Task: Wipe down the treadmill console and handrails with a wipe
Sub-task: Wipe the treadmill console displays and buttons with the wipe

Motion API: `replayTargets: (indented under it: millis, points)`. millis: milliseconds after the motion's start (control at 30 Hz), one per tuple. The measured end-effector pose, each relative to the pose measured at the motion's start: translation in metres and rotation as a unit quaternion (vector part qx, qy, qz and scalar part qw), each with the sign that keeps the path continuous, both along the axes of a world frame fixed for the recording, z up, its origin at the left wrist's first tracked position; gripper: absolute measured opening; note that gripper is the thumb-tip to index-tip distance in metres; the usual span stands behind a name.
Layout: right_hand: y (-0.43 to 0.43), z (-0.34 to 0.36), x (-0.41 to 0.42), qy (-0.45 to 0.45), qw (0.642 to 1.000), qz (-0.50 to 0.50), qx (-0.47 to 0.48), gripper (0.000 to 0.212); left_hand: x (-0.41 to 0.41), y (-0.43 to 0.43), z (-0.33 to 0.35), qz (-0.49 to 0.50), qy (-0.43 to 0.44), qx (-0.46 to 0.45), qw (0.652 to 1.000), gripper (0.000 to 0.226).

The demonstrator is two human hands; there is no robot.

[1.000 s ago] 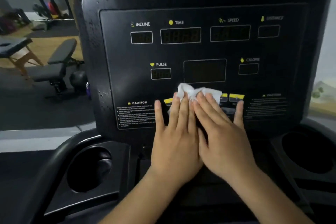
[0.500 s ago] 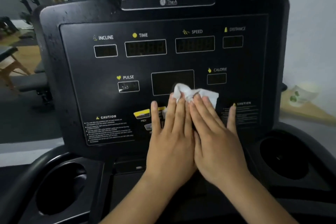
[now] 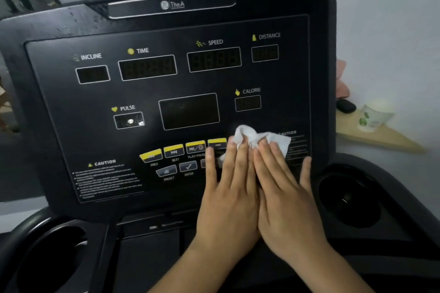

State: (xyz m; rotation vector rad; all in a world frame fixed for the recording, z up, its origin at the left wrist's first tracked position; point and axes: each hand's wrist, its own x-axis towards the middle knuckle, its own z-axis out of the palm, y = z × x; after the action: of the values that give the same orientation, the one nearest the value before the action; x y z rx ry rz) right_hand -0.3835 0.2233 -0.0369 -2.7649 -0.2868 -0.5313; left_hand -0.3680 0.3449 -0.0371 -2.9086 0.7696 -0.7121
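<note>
Wipe (image 3: 258, 138) has slid right on console (image 3: 190, 28); left hand (image 3: 228, 197) and right hand (image 3: 285, 207) press it flat; keep pressure even.

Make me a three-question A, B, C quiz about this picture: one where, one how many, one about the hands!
1. Where on the black treadmill console is the crumpled white wipe?
A) top left corner
B) over the logo
C) lower right, beside the yellow buttons
2. How many round black cup holders show?
A) one
B) two
C) four
3. How are the left hand and right hand?
A) flat, pressing the wipe
B) fists
C) off the console
Answers: C, it lies right of the buttons; B, one on each side; A, straight fingers rest on it.
</note>
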Motion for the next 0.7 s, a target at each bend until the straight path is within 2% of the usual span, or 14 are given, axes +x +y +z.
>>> replayTargets:
  millis: [233, 433, 567, 700]
  points:
    - [-0.041, 0.024, 0.025, -0.024, 0.999, -0.028, -0.013, 0.058, 0.026, -0.042, 0.025, 0.009, -0.049, -0.008, 0.999, 0.069]
    - [-0.063, -0.003, 0.004, -0.009, 0.999, -0.034, -0.007, 0.058, 0.006, -0.061, 0.0, -0.018, -0.004, -0.008, 1.0, 0.066]
    - [-0.085, 0.019, 0.027, -0.04, 0.998, -0.037, -0.018, 0.057, 0.021, -0.083, 0.029, 0.005, -0.035, 0.012, 0.999, 0.066]
    - [-0.101, 0.015, 0.03, -0.053, 0.998, -0.004, -0.035, 0.056, 0.01, -0.082, 0.035, 0.021, -0.017, -0.022, 0.999, 0.072]
